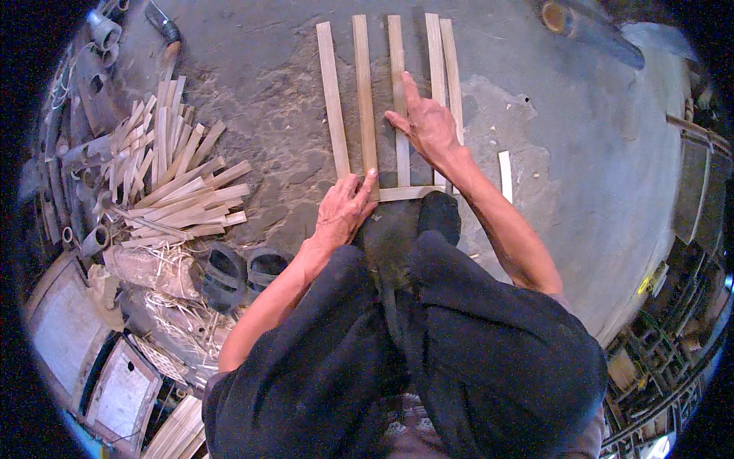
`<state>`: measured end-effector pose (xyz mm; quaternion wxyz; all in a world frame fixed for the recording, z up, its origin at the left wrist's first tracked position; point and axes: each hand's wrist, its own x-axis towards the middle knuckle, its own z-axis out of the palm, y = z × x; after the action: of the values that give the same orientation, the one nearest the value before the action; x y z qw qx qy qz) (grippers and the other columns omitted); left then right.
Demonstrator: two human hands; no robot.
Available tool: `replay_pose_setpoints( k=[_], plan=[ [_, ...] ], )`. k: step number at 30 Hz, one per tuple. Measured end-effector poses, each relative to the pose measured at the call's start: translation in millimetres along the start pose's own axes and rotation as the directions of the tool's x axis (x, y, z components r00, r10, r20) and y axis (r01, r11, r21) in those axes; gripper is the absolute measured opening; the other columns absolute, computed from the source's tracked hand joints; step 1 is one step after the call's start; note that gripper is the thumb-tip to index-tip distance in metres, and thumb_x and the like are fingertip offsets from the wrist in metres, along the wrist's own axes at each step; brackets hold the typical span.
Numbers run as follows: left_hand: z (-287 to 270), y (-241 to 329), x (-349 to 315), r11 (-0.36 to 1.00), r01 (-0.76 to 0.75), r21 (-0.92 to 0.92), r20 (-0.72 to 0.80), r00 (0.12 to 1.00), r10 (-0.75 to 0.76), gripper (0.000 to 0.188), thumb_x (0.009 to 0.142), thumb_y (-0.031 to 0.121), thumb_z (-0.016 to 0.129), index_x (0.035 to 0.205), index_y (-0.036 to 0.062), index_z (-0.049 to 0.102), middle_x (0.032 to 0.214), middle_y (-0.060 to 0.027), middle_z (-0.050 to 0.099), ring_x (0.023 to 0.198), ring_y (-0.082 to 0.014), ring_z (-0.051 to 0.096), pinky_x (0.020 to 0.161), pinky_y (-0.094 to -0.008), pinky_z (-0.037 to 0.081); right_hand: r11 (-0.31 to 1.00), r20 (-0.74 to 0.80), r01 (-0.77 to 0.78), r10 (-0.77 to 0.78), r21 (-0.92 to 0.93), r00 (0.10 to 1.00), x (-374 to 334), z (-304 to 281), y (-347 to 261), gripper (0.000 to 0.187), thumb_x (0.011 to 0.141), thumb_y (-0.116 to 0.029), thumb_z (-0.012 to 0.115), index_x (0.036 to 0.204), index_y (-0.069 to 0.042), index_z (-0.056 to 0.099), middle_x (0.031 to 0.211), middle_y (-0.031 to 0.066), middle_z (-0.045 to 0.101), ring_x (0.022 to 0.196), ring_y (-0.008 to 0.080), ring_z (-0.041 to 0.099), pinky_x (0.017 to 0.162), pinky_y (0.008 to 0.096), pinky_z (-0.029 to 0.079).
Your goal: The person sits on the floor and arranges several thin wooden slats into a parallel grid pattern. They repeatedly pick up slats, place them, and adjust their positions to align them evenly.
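Several flat bamboo strips [332, 99] lie lengthwise and roughly parallel on the floor in front of me, pointing away from my knees. One crosswise strip [413, 193] lies at their near ends. My left hand [342, 210] rests at the near ends of the two leftmost strips, fingers stretched forward and pressing down. My right hand [430, 130] reaches over the middle strip [395, 53], index finger extended onto it and thumb held apart. My dark-clad foot [440, 214] sits at the right part of the crosswise strip.
A heap of loose strips [172, 199] spreads at left, with a hatchet-like tool [164, 27] beyond. Dark sandals [224, 275] stand beside my left knee. One short pale strip [505, 176] lies right of my forearm. Pipes line the left edge; a log [592, 34] lies far right.
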<state>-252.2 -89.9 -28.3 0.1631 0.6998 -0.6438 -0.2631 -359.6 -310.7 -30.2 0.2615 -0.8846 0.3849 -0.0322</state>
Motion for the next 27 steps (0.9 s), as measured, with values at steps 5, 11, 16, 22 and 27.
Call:
replay_pose_setpoints(
  k=[5, 11, 16, 22, 27],
  plan=[
    [1, 0, -2, 1.000, 0.015, -0.021, -0.042, 0.999, -0.016, 0.065, 0.082, 0.019, 0.071, 0.141, 0.0132, 0.045, 0.099, -0.0125, 0.054, 0.090, -0.0311, 0.058, 0.078, -0.0411, 0.051, 0.990, 0.163, -0.135, 0.138, -0.033, 0.977, 5, -11, -17, 0.077, 0.088, -0.040, 0.064, 0.147, -0.004, 0.029, 0.076, 0.0278, 0.065, 0.075, 0.0450, 0.066, 0.069, 0.0524, 0.053],
    [2, 1, -2, 1.000, 0.025, -0.018, -0.035, 0.999, -0.025, 0.064, 0.082, 0.020, 0.070, 0.141, 0.0129, 0.046, 0.099, -0.0122, 0.055, 0.090, -0.0306, 0.058, 0.078, -0.0405, 0.051, 0.992, 0.066, -0.120, 0.118, 0.029, 0.991, 1, -3, -10, 0.077, 0.088, -0.038, 0.064, 0.147, -0.002, 0.030, 0.073, 0.0274, 0.065, 0.074, 0.0452, 0.066, 0.069, 0.0521, 0.053],
    [2, 2, -2, 1.000, 0.020, 0.022, -0.029, 0.999, -0.020, 0.065, 0.083, 0.021, 0.070, 0.142, 0.0129, 0.045, 0.100, -0.0127, 0.055, 0.090, -0.0305, 0.058, 0.078, -0.0402, 0.050, 0.989, 0.128, -0.143, 0.139, 0.023, 0.982, 4, -5, -13, 0.076, 0.088, -0.035, 0.065, 0.146, -0.001, 0.030, 0.071, 0.0266, 0.063, 0.071, 0.0441, 0.065, 0.068, 0.0511, 0.052],
    [1, 2, -1, 0.999, 0.022, 0.033, -0.016, 1.000, -0.021, 0.066, 0.082, 0.021, 0.070, 0.143, 0.0142, 0.044, 0.099, -0.0123, 0.054, 0.088, -0.0297, 0.057, 0.076, -0.0402, 0.050, 0.990, 0.110, -0.121, 0.113, 0.070, 0.988, 6, -2, -10, 0.075, 0.087, -0.033, 0.067, 0.146, -0.002, 0.032, 0.070, 0.0232, 0.063, 0.070, 0.0432, 0.064, 0.066, 0.0502, 0.051],
    [0, 1, -2, 1.000, 0.003, 0.003, -0.043, 0.999, -0.003, 0.067, 0.081, 0.020, 0.070, 0.143, 0.0158, 0.044, 0.099, -0.0114, 0.053, 0.087, -0.0295, 0.057, 0.074, -0.0402, 0.051, 0.987, 0.116, -0.143, 0.133, 0.079, 0.984, 6, -6, -19, 0.076, 0.087, -0.033, 0.067, 0.146, -0.002, 0.030, 0.070, 0.0235, 0.063, 0.070, 0.0432, 0.064, 0.066, 0.0506, 0.050]
  ],
)
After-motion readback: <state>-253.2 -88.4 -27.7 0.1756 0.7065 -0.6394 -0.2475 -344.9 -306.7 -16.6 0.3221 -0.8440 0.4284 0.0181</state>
